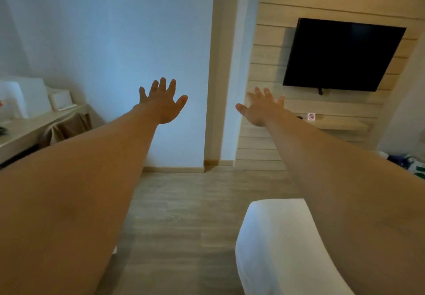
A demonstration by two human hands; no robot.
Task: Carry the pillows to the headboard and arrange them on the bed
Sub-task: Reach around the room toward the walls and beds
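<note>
Both my arms stretch straight out in front of me at chest height. My left hand point(162, 101) is spread wide, fingers apart, holding nothing. My right hand point(261, 107) is likewise spread with an empty palm. Low at the right, a white corner of the bed point(278, 246) shows under my right forearm. No pillow and no headboard are in view.
A black TV point(342, 54) hangs on a wood-slat wall panel above a narrow shelf point(338, 124) with a no-smoking sign. A desk point(27, 129) with white items stands at the left wall. Grey wood floor point(184, 214) runs between desk and bed. Coloured fabric point(411, 163) lies far right.
</note>
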